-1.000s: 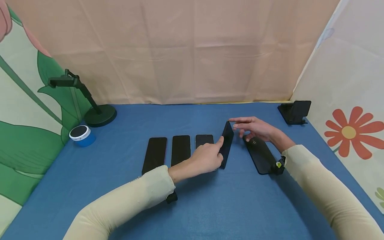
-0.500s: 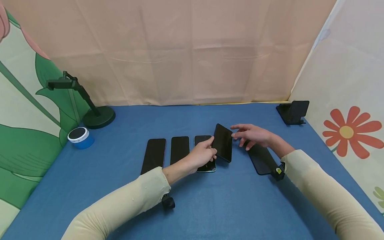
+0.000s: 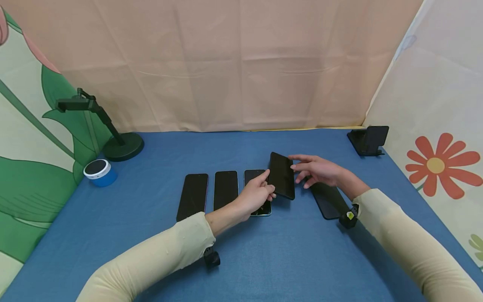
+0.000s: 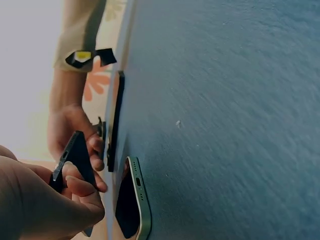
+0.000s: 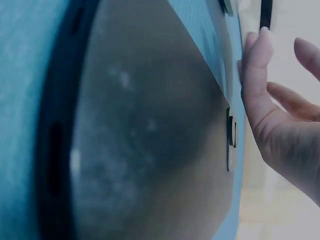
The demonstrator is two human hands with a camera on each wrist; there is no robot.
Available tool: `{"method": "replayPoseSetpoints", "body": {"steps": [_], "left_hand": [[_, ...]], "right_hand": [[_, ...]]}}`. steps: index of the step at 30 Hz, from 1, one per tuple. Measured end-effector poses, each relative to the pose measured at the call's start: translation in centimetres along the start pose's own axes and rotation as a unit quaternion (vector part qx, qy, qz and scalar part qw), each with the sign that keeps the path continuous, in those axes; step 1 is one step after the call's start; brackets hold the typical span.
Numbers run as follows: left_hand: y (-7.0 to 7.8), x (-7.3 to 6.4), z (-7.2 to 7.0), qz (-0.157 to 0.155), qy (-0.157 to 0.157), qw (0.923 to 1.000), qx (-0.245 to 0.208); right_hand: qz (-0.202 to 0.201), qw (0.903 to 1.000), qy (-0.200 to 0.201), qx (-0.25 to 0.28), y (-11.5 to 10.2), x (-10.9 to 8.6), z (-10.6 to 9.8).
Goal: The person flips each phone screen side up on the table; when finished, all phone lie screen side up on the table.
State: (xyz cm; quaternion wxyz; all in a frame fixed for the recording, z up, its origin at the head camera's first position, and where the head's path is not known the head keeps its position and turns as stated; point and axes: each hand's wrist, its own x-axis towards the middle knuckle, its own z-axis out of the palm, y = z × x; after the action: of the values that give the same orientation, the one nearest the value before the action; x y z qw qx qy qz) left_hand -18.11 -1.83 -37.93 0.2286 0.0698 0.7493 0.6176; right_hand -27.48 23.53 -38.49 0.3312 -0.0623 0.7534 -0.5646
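Our left hand (image 3: 256,195) pinches a raised phone (image 3: 281,176), tilted above the table (image 3: 249,264); our right hand (image 3: 318,170), fingers loosely spread, is at its opposite edge. We should steady it by its rims, clear of the face-down phone (image 3: 326,200).

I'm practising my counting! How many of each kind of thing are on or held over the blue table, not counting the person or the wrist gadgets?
Phones: 5
Stands: 2
Round blue-and-white thing: 1
Total: 8
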Motion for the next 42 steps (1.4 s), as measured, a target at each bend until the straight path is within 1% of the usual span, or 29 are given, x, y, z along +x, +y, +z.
{"method": "replayPoseSetpoints", "body": {"steps": [3,6,10,17,22,27,32,35,38,42], "left_hand": [[-0.2,-0.1,0.1,0.021,0.003,0.9996,0.020],[-0.3,-0.2,0.2,0.035,0.002,0.9988,0.033],[-0.2,-0.3,0.1,0.031,-0.010,0.9990,0.030],[-0.3,-0.3,-0.2,0.008,-0.046,0.9986,0.026],[-0.3,-0.2,-0.5,-0.015,-0.068,0.9973,0.026],[-0.1,-0.1,-0.5,-0.038,-0.085,0.9949,0.039],[0.3,0.0,-0.5,-0.072,-0.099,0.9914,0.046],[0.3,0.2,-0.5,-0.092,-0.110,0.9884,0.050],[0.3,0.3,-0.4,-0.101,-0.120,0.9861,0.055],[0.3,0.4,-0.3,-0.104,-0.129,0.9843,0.061]], "right_hand": [[-0.022,0.9996,0.006,0.019,-0.1,0.0,0.0],[-0.044,0.9987,0.017,0.019,-0.2,0.1,0.0],[-0.056,0.9979,0.032,0.006,-0.5,0.2,-0.1],[-0.052,0.9981,0.029,-0.011,-0.9,0.1,0.0],[-0.038,0.9990,0.014,-0.019,-1.0,0.1,-0.1],[-0.024,0.9990,-0.001,-0.039,-0.9,0.0,-0.2],[-0.010,0.9988,-0.011,-0.046,-0.7,0.0,-0.2],[0.008,0.9989,-0.015,-0.045,-0.6,0.1,-0.1],[0.022,0.9983,-0.020,-0.050,-0.4,0.1,0.0],[0.038,0.9973,-0.023,-0.059,-0.3,0.1,0.1]]}}
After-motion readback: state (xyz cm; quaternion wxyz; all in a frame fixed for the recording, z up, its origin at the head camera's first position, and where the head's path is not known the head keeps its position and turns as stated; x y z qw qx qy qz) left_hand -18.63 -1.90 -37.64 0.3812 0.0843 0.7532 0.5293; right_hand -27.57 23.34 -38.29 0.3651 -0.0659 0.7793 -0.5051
